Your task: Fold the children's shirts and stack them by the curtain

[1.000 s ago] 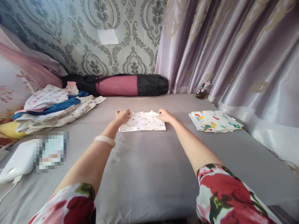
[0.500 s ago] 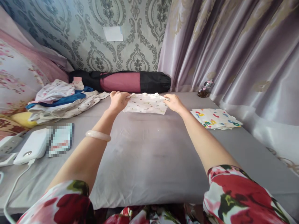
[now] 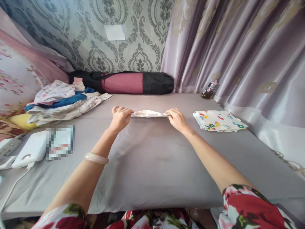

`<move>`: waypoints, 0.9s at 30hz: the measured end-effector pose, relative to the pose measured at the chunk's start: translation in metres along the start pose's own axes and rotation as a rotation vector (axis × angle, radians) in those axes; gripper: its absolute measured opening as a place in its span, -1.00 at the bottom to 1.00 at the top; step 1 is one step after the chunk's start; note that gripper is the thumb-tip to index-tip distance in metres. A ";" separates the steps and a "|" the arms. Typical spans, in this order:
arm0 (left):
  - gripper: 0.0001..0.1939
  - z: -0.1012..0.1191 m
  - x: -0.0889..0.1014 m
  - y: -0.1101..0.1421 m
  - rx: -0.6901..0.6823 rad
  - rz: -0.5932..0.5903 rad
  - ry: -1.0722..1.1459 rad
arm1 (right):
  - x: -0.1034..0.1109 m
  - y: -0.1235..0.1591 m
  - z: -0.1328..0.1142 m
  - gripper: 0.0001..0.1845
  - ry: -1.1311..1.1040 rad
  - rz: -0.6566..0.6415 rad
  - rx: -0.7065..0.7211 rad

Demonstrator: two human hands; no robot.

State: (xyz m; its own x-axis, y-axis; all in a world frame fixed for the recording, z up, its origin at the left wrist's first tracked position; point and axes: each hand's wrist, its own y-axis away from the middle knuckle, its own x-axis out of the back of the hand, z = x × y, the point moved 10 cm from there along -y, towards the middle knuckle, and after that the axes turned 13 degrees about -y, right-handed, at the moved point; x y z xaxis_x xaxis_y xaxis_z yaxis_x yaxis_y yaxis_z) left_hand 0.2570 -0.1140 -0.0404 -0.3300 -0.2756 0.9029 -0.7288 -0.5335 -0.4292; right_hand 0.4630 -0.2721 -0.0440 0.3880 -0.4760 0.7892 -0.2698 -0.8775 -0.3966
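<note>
A small white printed garment [image 3: 149,113] lies folded into a narrow strip on the grey bed sheet [image 3: 152,159] in the middle of the view. My left hand [image 3: 121,117] pinches its left end and my right hand [image 3: 175,118] pinches its right end, both closed on the cloth. A pale bangle sits on my left wrist. To the right lies a folded cloth with coloured letters [image 3: 218,121], apart from my hands.
A heap of unfolded clothes [image 3: 62,101] lies at the left by pillows. A black and pink rolled bag [image 3: 124,82] rests against the wall. A small bottle [image 3: 208,91] stands by the curtain. A white device [image 3: 30,152] with a cable sits at the left edge.
The garment was lifted and held spread in the air, then came down folded into a narrow strip. Both hands moved back towards me with it.
</note>
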 end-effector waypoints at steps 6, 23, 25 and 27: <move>-0.62 0.009 -0.005 0.023 -0.084 -0.028 -0.018 | -0.011 0.022 -0.005 -0.65 -0.022 -0.043 0.073; -0.58 0.007 -0.041 0.049 -0.068 -0.378 0.004 | -0.035 0.048 -0.010 -0.61 0.045 -0.208 -0.021; -0.60 0.011 -0.040 0.036 0.003 -0.374 0.009 | -0.038 0.035 -0.012 -0.63 0.050 -0.178 -0.110; -0.60 0.022 -0.037 0.021 0.046 -0.333 0.022 | -0.045 0.018 -0.019 -0.61 0.029 -0.142 -0.146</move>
State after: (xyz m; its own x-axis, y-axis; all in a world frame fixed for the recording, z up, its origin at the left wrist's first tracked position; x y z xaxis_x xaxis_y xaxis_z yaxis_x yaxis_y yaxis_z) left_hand 0.2671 -0.1331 -0.0831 -0.0917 -0.0628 0.9938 -0.7711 -0.6270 -0.1108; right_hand 0.4234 -0.2655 -0.0781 0.4065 -0.3446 0.8462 -0.3402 -0.9166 -0.2099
